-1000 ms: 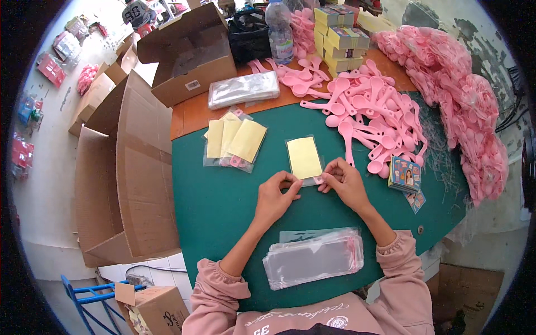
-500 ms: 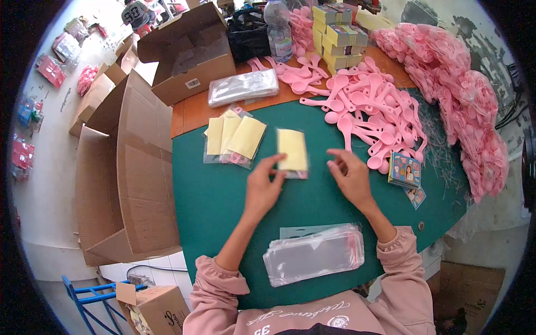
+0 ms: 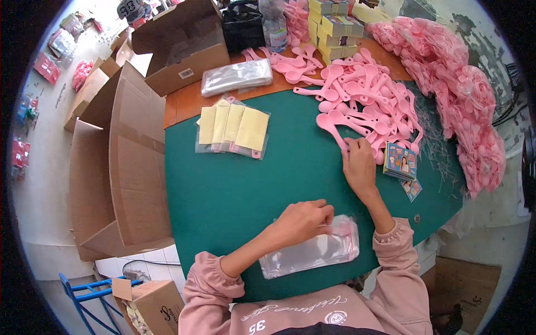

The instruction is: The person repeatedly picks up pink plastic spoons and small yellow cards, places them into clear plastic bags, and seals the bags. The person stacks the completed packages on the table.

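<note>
At the near edge of the pink spoon heap, my right hand pinches the handle end of one measuring spoon, whose bowl points away to the left. My left hand is over a stack of clear plastic bags close to my body. Its fingers are curled together at the bags' upper edge; whether they grip a bag is hidden. Farther off to the left lie several filled clear packets with pale yellow cards, overlapping one another. Right of my right hand stands a small stack of printed cards.
Open cardboard boxes stand left of the green table. Another clear bag bundle lies at the back, near a black bag, a bottle and stacked yellow card blocks. Bagged pink spoons line the right side.
The yellow-card packet from the middle now lies with the others at left. My left hand has come back to the clear bags; my right hand has reached the spoon heap and taken a handle.
</note>
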Motion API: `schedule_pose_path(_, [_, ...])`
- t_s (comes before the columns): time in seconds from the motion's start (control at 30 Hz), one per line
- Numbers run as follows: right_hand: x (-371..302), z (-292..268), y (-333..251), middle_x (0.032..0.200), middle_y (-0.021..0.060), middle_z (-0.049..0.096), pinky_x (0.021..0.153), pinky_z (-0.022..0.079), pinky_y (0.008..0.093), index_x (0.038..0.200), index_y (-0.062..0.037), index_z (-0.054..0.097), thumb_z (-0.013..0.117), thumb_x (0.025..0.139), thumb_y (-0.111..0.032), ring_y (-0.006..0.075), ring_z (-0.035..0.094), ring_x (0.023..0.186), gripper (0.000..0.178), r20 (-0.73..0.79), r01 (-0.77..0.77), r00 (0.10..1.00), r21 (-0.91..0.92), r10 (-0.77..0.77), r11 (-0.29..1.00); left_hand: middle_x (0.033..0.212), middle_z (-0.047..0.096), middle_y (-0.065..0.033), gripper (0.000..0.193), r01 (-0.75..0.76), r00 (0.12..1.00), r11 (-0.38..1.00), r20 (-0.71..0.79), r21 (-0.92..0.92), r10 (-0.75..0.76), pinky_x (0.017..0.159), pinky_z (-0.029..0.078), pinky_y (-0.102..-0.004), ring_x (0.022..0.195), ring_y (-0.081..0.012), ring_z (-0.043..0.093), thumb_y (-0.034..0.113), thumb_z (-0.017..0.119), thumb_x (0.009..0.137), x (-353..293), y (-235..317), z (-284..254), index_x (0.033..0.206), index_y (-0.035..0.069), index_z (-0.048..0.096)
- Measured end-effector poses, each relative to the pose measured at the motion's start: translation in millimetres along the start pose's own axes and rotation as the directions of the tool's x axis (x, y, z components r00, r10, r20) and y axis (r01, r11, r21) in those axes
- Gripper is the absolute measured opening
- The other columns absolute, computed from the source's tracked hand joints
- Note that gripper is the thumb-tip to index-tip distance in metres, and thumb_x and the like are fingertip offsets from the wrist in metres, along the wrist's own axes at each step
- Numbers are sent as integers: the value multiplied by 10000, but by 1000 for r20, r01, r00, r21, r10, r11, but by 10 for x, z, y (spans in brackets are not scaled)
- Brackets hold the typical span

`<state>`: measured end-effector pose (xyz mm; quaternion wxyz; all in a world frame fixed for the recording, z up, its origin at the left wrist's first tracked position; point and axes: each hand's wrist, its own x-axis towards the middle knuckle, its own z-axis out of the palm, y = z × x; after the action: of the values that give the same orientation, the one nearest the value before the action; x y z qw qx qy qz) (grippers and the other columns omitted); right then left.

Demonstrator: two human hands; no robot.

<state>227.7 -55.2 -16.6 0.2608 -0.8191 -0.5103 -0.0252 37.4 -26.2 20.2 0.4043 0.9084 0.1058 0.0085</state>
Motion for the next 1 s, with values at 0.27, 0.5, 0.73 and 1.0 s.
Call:
schedule_pose_path(0.27, [14, -15, 6, 915, 161, 488, 781, 394, 399, 972, -2, 516, 586, 755, -68, 326, 460, 896, 237, -4, 24, 1000, -40, -24, 999, 778, 616, -81, 184, 46, 996, 947, 91, -317, -18, 593, 472, -292, 696, -177, 620, 122, 647, 752, 42, -105, -207, 879, 47, 537])
schedule_pose_path(0.5, [86, -216, 36, 886, 127, 524, 673, 425, 357, 933, -23, 554, 552, 803, -78, 258, 518, 768, 142, 29, -48, 999, 395, 40, 918, 763, 574, 18, 215, 69, 995, 536, 16, -841, -102, 645, 432, -217, 703, -73, 532, 112, 622, 797, 59, -387, -250, 979, 5, 581])
schedule_pose_path(0.73, [101, -481, 71, 724, -12, 528, 516, 361, 194, 936, -40, 611, 565, 853, -144, 45, 436, 586, 141, 117, -166, 986, 680, 118, 714, 812, 606, -19, 186, 112, 945, 404, -29, -908, -327, 624, 425, -187, 724, -72, 554, 187, 562, 856, 90, -485, -330, 924, 18, 602])
schedule_pose_path(1.0, [45, -506, -113, 655, -21, 539, 494, 346, 180, 903, -42, 611, 585, 837, -120, 33, 442, 566, 105, -30, -59, 992, 737, 120, 674, 764, 651, -56, 224, 120, 908, 579, -148, -806, -393, 610, 460, -206, 697, -92, 606, 184, 596, 832, 156, -596, -304, 906, -27, 613])
